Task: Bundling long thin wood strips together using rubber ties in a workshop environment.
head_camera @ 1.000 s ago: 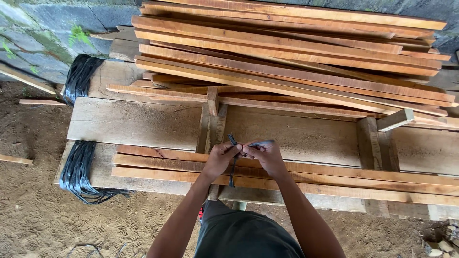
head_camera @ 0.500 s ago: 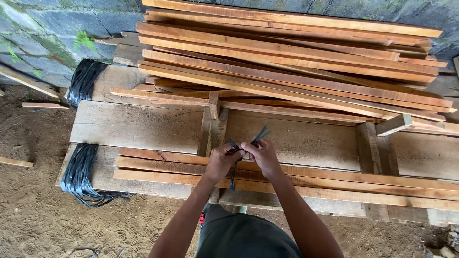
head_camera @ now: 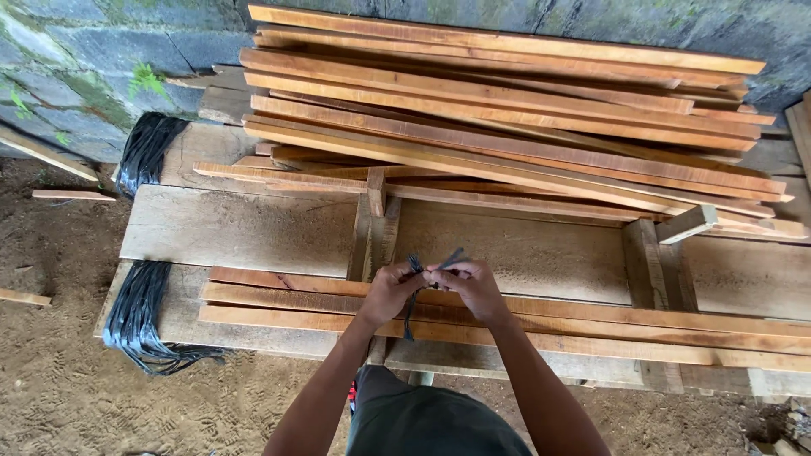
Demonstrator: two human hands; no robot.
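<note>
Soft, even daylight throughout, bright enough for wood grain to read clearly. No hard shadows; only faint shade under the stacked reddish-brown wooden slats and beneath the pale plank surface. No glare. Sharp focus across the middle, slight softness on the fingers. Mild wide-angle bending toward the edges. Dimmer along the grey stone wall.

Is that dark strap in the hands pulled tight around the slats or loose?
Cannot tell. Both hands, left hand and right hand, pinch the dark strap above the wooden slats; its ends stick up and a tail hangs down.
</note>
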